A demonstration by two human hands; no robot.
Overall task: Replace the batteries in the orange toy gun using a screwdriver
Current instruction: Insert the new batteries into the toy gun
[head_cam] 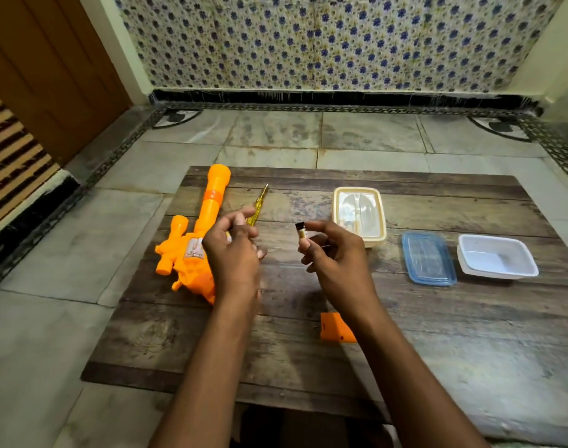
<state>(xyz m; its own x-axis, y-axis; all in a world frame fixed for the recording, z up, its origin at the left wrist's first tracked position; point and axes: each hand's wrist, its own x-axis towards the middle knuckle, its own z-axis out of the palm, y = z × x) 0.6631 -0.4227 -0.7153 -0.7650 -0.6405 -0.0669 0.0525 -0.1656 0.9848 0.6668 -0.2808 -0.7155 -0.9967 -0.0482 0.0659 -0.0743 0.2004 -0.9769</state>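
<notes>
Over wooden board (405,334), right fingers (311,226) pinch battery (301,232); left fingers (240,218) curl round screwdriver (257,206).

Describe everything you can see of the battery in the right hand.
The battery is a small cylinder, black at its top end with a gold-looking body below; any label is too small to read. It stands roughly upright above the wooden board, pinched near its lower end between thumb and fingertips of the right hand. Nothing else touches it.
</notes>
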